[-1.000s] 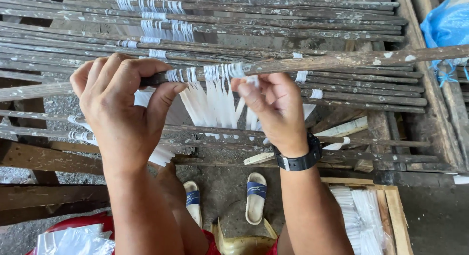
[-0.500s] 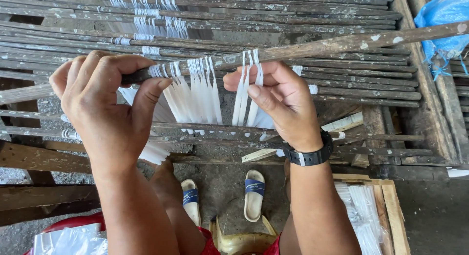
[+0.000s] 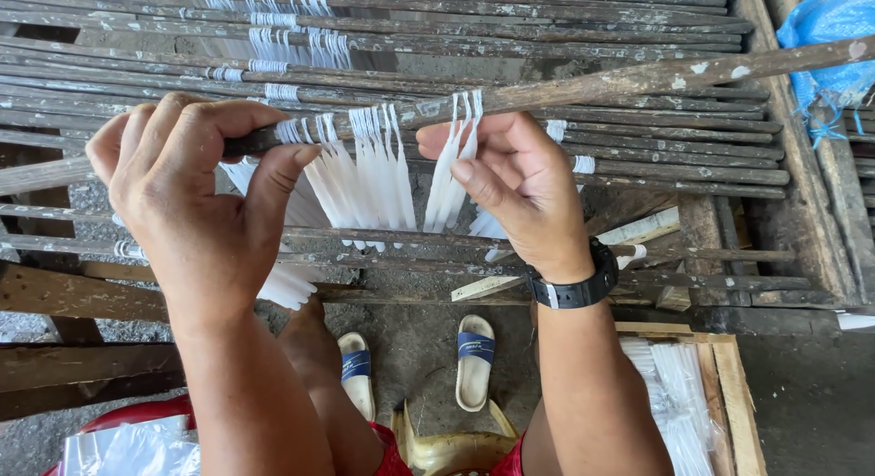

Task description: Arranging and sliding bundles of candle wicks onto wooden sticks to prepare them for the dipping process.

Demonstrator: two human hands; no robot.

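Gripping stick (image 3: 638, 78): left hand (image 3: 196, 198) closed | right hand (image 3: 515, 189) pinching white candles (image 3: 365, 180)

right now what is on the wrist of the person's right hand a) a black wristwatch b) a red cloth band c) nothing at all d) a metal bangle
a: a black wristwatch wraps the wrist just below the right hand, which pinches white candles hanging by their wicks from the long weathered wooden stick.

Daylit workshop with a grey concrete floor (image 3: 802, 394). A rack of weathered wooden rods (image 3: 638, 157) spans twelve o'clock; a wooden crate (image 3: 734, 394) sits at four o'clock.
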